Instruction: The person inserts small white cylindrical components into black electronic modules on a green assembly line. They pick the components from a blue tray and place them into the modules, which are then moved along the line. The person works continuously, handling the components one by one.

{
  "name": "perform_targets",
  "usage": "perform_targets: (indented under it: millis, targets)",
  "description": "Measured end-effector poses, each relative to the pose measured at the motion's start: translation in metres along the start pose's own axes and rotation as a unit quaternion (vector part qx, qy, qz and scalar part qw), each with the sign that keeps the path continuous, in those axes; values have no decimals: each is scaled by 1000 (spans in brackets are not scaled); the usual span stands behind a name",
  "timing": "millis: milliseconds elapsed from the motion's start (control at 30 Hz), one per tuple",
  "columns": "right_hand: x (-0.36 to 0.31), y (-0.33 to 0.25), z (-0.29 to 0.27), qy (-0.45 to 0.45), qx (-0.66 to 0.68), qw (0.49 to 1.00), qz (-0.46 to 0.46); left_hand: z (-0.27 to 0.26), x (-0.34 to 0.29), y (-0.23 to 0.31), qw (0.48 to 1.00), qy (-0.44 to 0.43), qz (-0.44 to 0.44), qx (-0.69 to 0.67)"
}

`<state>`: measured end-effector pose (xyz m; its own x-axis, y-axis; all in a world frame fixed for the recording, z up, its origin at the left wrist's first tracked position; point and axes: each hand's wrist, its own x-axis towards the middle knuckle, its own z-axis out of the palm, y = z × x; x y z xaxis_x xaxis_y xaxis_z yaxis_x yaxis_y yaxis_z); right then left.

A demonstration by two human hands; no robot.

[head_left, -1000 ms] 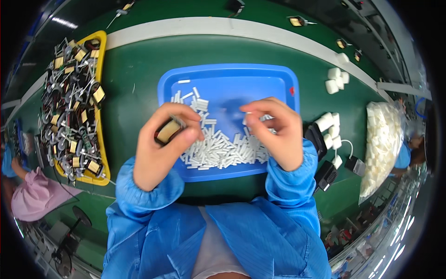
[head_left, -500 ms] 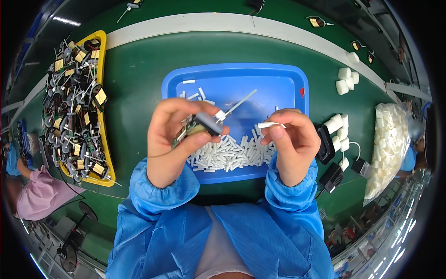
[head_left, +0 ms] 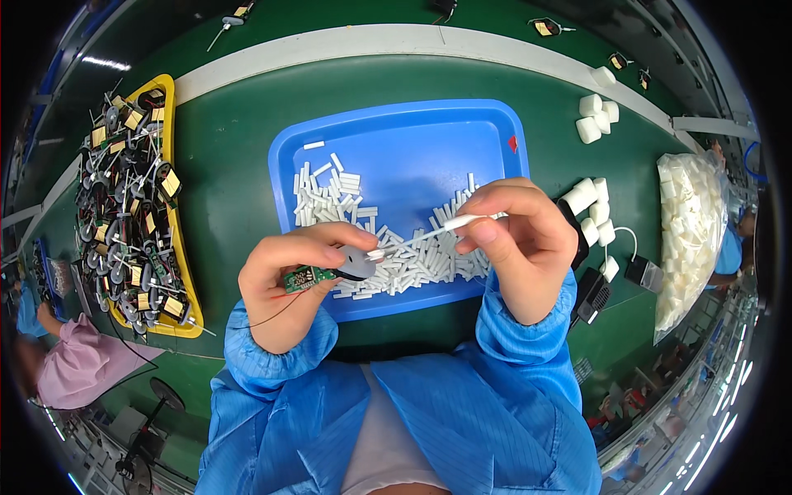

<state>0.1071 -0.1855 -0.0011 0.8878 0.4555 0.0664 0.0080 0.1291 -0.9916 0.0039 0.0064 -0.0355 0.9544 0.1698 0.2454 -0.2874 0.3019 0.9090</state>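
Observation:
My left hand (head_left: 301, 280) is closed round a small device with a grey round cap (head_left: 357, 262), a green circuit board (head_left: 302, 278) and a thin wire. A slim pale rod (head_left: 417, 239) sticks out of the cap toward the right. Between thumb and fingers, my right hand (head_left: 520, 235) pinches a short white tube (head_left: 462, 221). The rod's far end meets the near end of the tube; whether it is inside cannot be made out. Below both hands lies a blue tray (head_left: 396, 115) with many loose white tubes (head_left: 412, 268).
At the left, a yellow bin (head_left: 175, 214) is heaped with similar devices. White foam cylinders (head_left: 590, 128), a black adapter (head_left: 590, 293) and a clear bag of white pieces (head_left: 689, 239) lie at the right. A co-worker's pink sleeve (head_left: 82, 363) shows at the far left.
My left hand has turned the device so its rod points right instead of up and away. The rod's end and the white tube have come together. The whole view has shifted slightly.

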Motion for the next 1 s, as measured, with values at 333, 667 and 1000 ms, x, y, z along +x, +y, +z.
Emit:
perform_targets:
  millis: [333, 667, 1000]
  targets:
    - [3, -5, 1, -138, -199, 970, -30, 4, 15, 18, 963, -139, 41, 225]
    - [10, 16, -2, 120, -182, 972, -83, -6, 87, 1, 845, -36, 231, 481]
    - [11, 35, -15, 25, -265, 963, -43, -243, 234, -81, 628, 129, -44, 766]
